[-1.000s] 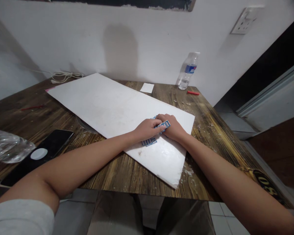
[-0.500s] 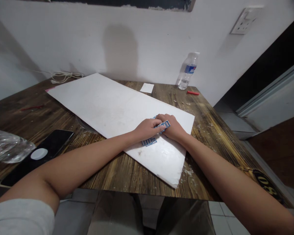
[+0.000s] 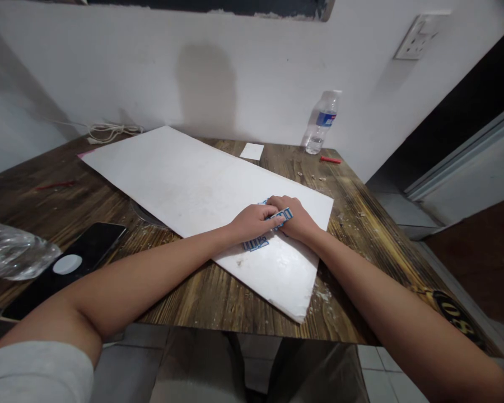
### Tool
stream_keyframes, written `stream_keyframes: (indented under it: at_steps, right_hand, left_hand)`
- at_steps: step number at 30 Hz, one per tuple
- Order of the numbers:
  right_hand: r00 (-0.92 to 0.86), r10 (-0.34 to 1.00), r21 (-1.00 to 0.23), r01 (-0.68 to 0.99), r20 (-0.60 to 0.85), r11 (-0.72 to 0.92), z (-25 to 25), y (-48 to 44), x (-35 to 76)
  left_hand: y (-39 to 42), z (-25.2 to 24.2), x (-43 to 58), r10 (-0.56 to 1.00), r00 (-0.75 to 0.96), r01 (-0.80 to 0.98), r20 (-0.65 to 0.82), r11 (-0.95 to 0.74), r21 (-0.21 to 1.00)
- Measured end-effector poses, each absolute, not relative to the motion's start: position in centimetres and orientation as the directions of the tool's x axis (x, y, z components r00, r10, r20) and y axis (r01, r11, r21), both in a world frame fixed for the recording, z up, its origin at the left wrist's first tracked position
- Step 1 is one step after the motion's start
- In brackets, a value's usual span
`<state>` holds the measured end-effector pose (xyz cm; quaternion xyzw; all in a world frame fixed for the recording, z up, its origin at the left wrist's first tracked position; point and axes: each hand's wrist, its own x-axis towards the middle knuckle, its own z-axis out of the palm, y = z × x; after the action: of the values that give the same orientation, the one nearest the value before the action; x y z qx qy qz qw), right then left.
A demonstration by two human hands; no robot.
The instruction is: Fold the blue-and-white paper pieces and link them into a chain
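Observation:
A large white board (image 3: 185, 179) lies at an angle across the dark wooden table (image 3: 218, 302). Near its right end, my left hand (image 3: 254, 221) and my right hand (image 3: 294, 217) meet, the left partly over the right. Blue-and-white pieces (image 3: 256, 243) lie beneath and around the hands, and one piece (image 3: 284, 216) shows under my left thumb. My left fingers are bent around these pieces. The fingers of my right hand are curled and mostly hidden, so what they hold cannot be made out.
An upright bottle (image 3: 321, 123) stands by the wall near a red object (image 3: 330, 160) and a white card (image 3: 252, 151). At the left are a lying bottle (image 3: 17, 249), a black phone (image 3: 105, 240) with a white round lid (image 3: 67, 264), and a coiled cable (image 3: 113, 131).

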<state>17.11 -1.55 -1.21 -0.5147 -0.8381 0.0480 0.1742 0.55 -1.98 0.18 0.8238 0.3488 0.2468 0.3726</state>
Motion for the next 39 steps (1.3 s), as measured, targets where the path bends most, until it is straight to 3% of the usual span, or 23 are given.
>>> stream_keyframes:
  at_steps: [12, 23, 30, 39]
  right_hand:
    - [-0.405, 0.878, -0.256, 0.847, 0.257, 0.466, -1.44, -1.39, 17.12]
    - [-0.369, 0.903, -0.131, 0.906, 0.222, 0.402, -1.16, -1.35, 16.87]
    - [-0.374, 0.888, -0.236, 0.868, 0.267, 0.437, -1.16, -1.38, 17.04]
    - [-0.34, 0.896, -0.31, 0.852, 0.286, 0.422, -1.31, -1.3, 17.12]
  left_hand:
    - [-1.96, -0.03, 0.56, 0.786, 0.605, 0.354, 0.127, -0.409, 0.841]
    - [-1.57, -0.46, 0.68, 0.91, 0.407, 0.106, 0.079, -0.133, 0.985]
    - [-1.07, -0.62, 0.58, 0.954, 0.29, -0.032, 0.081, -0.074, 0.997]
    - [-1.1, -0.08, 0.78, 0.974, 0.215, -0.079, 0.07, -0.054, 0.995]
